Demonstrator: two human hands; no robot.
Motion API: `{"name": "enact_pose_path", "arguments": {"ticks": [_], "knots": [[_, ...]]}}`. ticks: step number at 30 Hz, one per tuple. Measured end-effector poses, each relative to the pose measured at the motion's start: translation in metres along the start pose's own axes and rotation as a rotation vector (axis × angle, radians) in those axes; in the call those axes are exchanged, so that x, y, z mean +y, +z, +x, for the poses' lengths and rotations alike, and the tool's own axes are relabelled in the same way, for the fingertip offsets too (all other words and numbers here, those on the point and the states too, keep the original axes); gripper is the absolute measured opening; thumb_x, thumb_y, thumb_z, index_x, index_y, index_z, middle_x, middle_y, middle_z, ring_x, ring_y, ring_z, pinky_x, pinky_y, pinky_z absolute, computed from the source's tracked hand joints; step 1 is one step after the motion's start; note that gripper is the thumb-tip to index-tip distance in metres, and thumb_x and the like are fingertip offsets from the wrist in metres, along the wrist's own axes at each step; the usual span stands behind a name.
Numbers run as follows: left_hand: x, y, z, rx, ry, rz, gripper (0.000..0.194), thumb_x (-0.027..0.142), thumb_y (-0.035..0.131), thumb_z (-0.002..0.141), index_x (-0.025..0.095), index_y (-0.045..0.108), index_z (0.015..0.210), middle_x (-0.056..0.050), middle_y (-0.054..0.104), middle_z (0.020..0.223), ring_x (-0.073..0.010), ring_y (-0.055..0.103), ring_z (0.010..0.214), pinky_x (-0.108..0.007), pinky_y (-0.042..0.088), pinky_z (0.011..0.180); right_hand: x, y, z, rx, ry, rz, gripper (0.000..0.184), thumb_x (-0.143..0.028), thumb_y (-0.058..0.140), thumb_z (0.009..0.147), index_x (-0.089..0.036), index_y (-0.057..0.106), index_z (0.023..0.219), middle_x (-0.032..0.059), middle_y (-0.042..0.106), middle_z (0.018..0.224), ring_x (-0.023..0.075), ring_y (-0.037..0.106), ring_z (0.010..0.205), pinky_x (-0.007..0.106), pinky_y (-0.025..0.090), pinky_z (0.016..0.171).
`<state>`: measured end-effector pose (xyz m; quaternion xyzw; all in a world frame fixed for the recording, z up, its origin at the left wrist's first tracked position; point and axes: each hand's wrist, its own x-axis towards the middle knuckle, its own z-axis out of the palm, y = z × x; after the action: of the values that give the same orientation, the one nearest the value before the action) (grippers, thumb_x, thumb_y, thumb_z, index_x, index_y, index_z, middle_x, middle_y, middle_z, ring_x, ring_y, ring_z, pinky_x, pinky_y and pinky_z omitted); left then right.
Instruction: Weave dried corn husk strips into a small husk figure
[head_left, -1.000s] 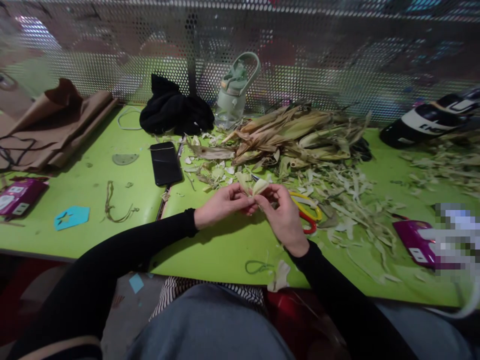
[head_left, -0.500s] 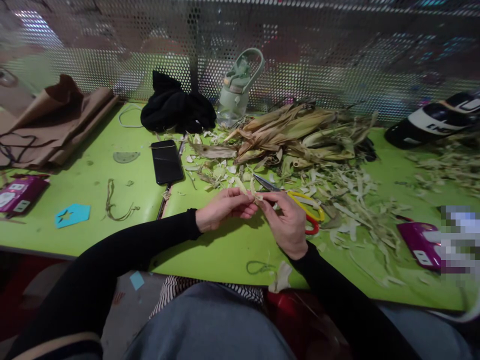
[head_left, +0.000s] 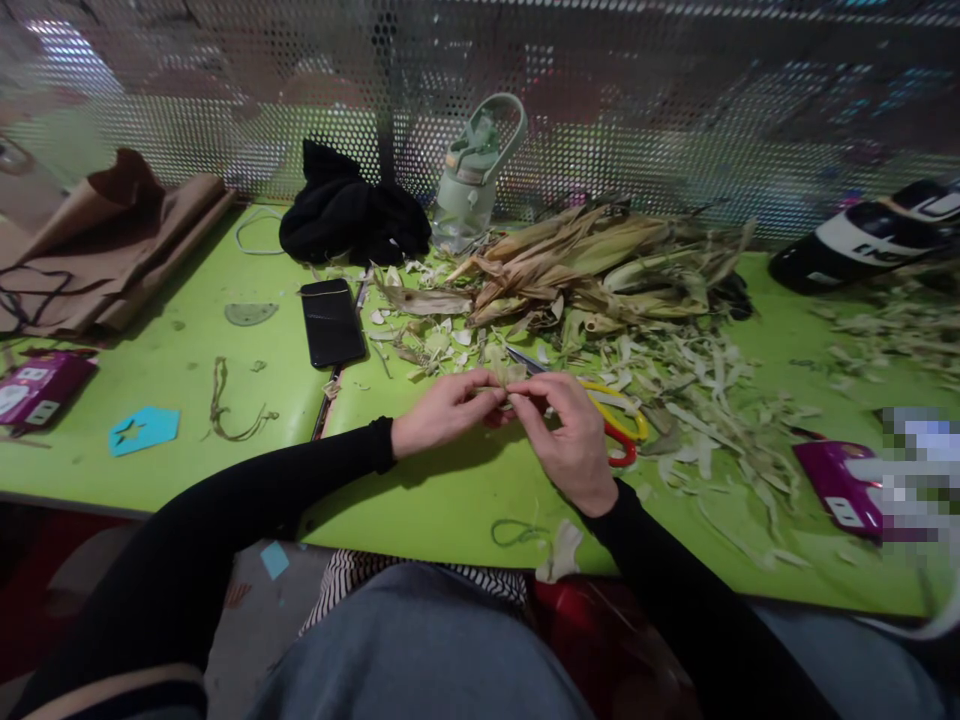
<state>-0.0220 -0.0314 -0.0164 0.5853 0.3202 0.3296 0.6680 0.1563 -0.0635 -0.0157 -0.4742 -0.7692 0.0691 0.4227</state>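
My left hand [head_left: 454, 408] and my right hand [head_left: 566, 430] meet fingertip to fingertip above the green table [head_left: 442, 510]. Between them they pinch a small pale strip of corn husk [head_left: 511, 374], mostly covered by the fingers. Right beside my right hand lie scissors [head_left: 626, 425] with yellow and red handles, their blades partly hidden behind it. Beyond the hands a heap of dried corn husks [head_left: 585, 260] is piled, with cut husk scraps [head_left: 705, 380] spread to its right and in front.
A phone [head_left: 332, 322], a black cloth [head_left: 352, 215] and a green water bottle [head_left: 469, 185] stand or lie behind. At left are a brown paper bag [head_left: 127, 240], a blue card [head_left: 145, 431] and a purple packet [head_left: 49, 385]. A black bottle [head_left: 862, 240] lies at right.
My fingers have drawn closer together around the husk strip, and less of it shows. The two upright husk ends now look lower and bunched. Scissors and heap stay put.
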Motion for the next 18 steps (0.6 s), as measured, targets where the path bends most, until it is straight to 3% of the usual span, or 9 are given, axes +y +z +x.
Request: {"name": "enact_pose_path", "arguments": {"ticks": [6,11,18], "knots": [[-0.0048,0.0004,0.0025,-0.037,-0.046,-0.055,0.014,0.022,0.056,0.094,0.011,0.062,0.087,-0.004,0.070,0.080,-0.0098,0.066,0.073,-0.026,0.054,0.075,0.0062,-0.0009,0.0003,-0.068,0.090,-0.017,0.023,-0.036,0.057,0.096,-0.022,0.070,0.110,0.0092,0.062,0.104,0.0219,0.063,0.089,0.036,0.054,0.068],[-0.0044,0.0023,0.0003,-0.196,-0.227,-0.096,0.008,0.016,0.061,0.091,0.011,0.063,0.085,-0.003,0.070,0.076,-0.0093,0.068,0.069,-0.027,0.056,0.076,0.0096,-0.0028,0.0009,-0.017,0.019,0.044,0.018,-0.035,0.064,0.093,-0.028,0.076,0.103,0.0059,0.063,0.098,0.0233,0.063,0.095,0.042,0.054,0.082],[0.0027,-0.0011,0.0018,-0.107,-0.319,-0.303,0.010,0.015,0.059,0.094,0.008,0.063,0.091,-0.005,0.072,0.074,-0.0087,0.068,0.065,-0.028,0.057,0.074,0.0053,-0.0088,0.0014,-0.125,-0.157,0.108,0.015,-0.028,0.059,0.096,-0.030,0.073,0.101,0.0017,0.076,0.093,0.0204,0.066,0.084,0.040,0.052,0.079]]}}
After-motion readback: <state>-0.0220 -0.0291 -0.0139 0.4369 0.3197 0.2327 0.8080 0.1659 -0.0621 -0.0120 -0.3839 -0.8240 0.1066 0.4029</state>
